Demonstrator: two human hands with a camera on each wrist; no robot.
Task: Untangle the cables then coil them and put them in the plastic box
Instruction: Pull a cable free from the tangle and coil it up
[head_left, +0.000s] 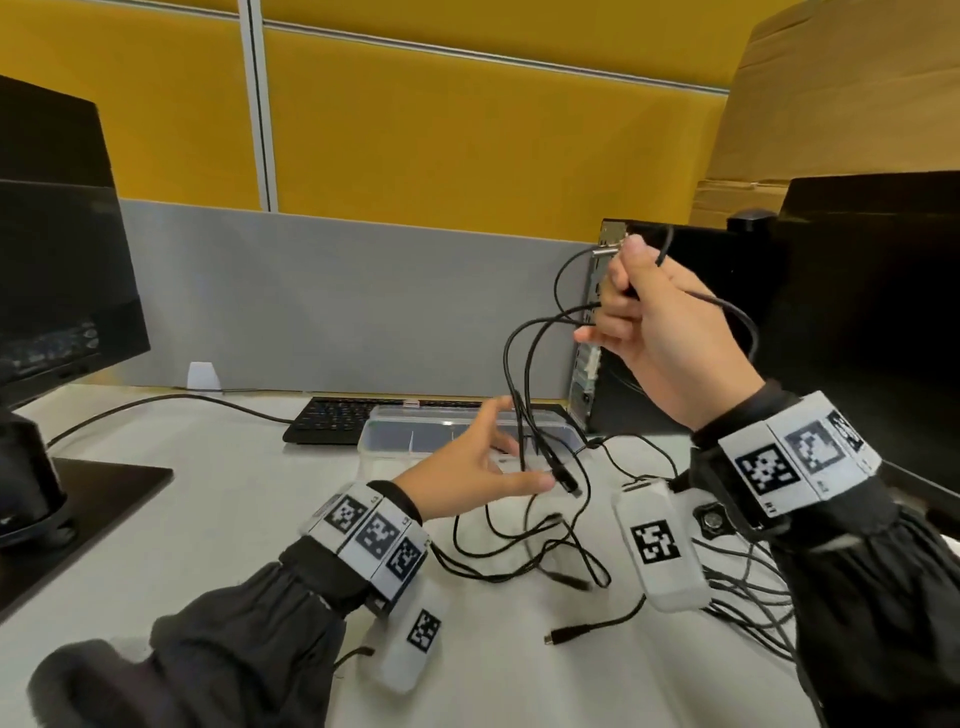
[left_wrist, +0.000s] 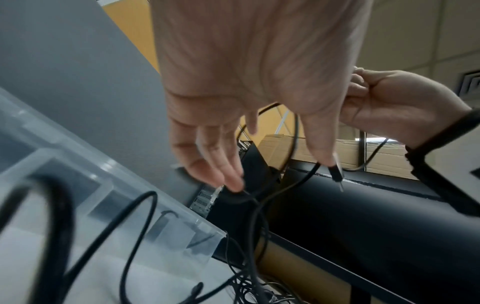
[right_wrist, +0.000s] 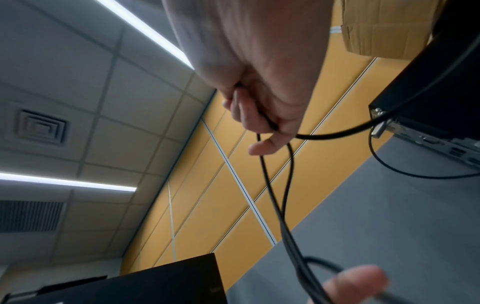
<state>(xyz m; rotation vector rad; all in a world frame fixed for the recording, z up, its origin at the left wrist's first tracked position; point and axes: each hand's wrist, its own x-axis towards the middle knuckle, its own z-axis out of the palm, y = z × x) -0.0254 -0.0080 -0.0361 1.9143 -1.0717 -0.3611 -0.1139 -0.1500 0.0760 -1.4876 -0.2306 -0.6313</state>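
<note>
My right hand (head_left: 618, 306) is raised above the table's right side and grips a black cable (head_left: 524, 364) near its silver plug (head_left: 605, 253); the right wrist view shows its fingers (right_wrist: 249, 115) curled round that cable (right_wrist: 275, 197). Loops hang from it down to a tangle of black cables (head_left: 519, 545) on the white table. My left hand (head_left: 519, 447) is lower, fingers spread, with the hanging strands between thumb and fingers (left_wrist: 221, 170) but not gripped. A black plug (left_wrist: 336, 174) dangles by the thumb. The clear plastic box (head_left: 374, 452) stands just behind my left hand.
A black keyboard (head_left: 337, 418) lies behind the box. Monitors stand at left (head_left: 52, 270) and right (head_left: 883, 312), with a PC tower (head_left: 649, 374) at the back right. A loose plug (head_left: 566, 635) and thin wires (head_left: 748, 587) lie near the front right.
</note>
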